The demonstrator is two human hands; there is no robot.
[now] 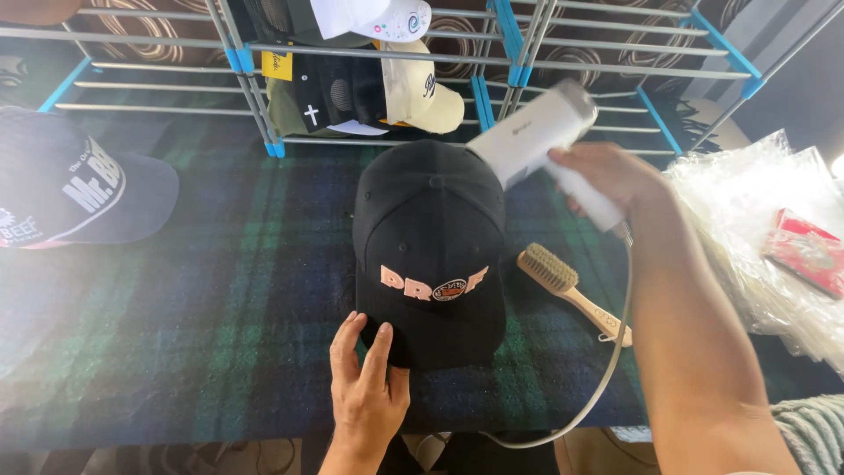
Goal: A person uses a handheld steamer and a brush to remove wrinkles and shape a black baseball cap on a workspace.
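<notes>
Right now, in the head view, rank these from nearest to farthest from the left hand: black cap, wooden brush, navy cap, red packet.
1. Black cap: its brim touches the left hand.
2. Wooden brush: to the right.
3. Navy cap: far left.
4. Red packet: far right, on clear plastic.

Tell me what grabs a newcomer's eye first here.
The black cap with pink lettering lies mid-frame on the plaid cloth, its brim pinned by the left hand. The right hand aims a white handheld steamer at its crown. A wooden brush lies just right of the cap.
</notes>
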